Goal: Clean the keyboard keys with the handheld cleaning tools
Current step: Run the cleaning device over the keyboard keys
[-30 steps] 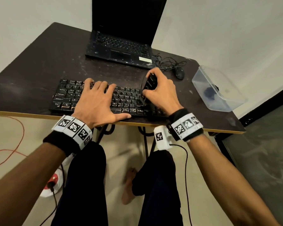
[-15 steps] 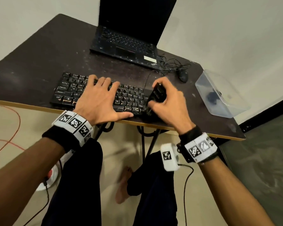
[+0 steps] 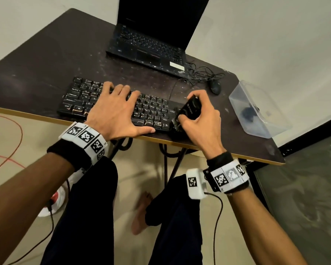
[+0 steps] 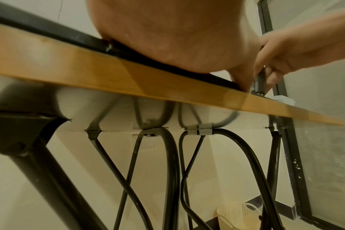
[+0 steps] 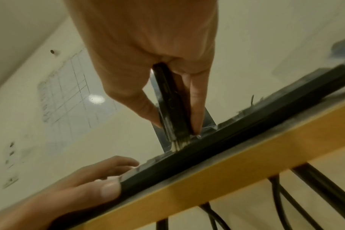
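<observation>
I'm seeing the black keyboard (image 3: pixel 120 104) sitting along the near edge of the dark desk (image 3: pixel 46 60), just left of centre. Left hand (image 3: pixel 113 113) is lying flat on the middle keys, fingers straight and spread, thumb (image 5: pixel 108 189) pressing against the keyboard's near edge; that grip is holding nothing. Right hand (image 3: pixel 201 119) is at the keyboard's right end, grip closed around a black cleaning brush (image 3: pixel 189 109), thumb on one side and fingers on the other. In the right wrist view the brush (image 5: pixel 171 109) is standing nearly upright, with its bristles (image 5: pixel 179 144) touching the keys at the near right corner. Left wrist view is mostly showing the desk's wooden edge (image 4: pixel 128 77) and the black metal legs under it.

Far side of the desk: open black laptop (image 3: pixel 151 35), screen dark. Right of it, a black mouse (image 3: pixel 215 87) with tangled cable. Far right, a clear plastic box (image 3: pixel 256 109) with something dark inside; can't tell what it is.
</observation>
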{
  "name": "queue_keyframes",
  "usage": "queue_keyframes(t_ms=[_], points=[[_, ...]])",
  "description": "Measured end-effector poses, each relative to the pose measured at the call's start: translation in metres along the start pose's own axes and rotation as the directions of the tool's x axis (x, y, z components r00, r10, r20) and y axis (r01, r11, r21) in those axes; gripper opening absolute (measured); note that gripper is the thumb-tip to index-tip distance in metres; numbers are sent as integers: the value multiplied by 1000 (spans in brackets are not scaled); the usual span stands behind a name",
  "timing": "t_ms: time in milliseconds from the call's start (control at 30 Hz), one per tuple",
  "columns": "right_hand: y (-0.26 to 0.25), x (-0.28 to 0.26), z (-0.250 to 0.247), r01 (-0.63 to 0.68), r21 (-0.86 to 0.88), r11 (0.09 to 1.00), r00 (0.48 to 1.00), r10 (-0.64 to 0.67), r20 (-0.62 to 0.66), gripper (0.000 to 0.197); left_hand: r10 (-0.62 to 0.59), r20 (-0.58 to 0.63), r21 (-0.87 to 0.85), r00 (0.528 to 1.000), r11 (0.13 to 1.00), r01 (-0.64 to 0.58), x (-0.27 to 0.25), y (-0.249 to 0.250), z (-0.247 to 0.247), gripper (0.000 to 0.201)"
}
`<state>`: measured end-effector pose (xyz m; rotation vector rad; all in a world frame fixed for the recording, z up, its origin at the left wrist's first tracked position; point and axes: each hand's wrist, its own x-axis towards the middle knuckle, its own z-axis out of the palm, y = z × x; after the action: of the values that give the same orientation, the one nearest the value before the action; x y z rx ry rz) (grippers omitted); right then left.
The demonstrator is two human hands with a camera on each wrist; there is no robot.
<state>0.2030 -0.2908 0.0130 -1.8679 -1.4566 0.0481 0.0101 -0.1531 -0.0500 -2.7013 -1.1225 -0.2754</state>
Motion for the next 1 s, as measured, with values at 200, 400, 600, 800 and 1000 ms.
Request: queue_keyframes(t_ms=[200, 400, 600, 800, 1000], points=[[-7, 1, 7, 34, 13, 999, 999, -34, 27, 42, -3, 1, 9, 1000, 1000, 3, 1, 0, -1, 133], [-10, 4, 7, 60, -17, 998, 997, -59, 55, 42, 0, -3, 10, 1000, 1000, 0, 2, 1, -2, 134], [-15, -5, 10, 90, -38, 995, 993, -87, 81, 41, -1, 4, 15, 1000, 1000, 1, 0, -1, -1, 134], [-17, -3, 13, 82, -17, 997, 993, -80, 85, 41, -14, 9, 17, 1000, 1000, 14, 1, -3, -1, 134], [-13, -2, 11, 58, -17, 998, 998, -57, 37, 43, -15, 3, 21, 1000, 1000, 15, 1, -3, -1, 135]])
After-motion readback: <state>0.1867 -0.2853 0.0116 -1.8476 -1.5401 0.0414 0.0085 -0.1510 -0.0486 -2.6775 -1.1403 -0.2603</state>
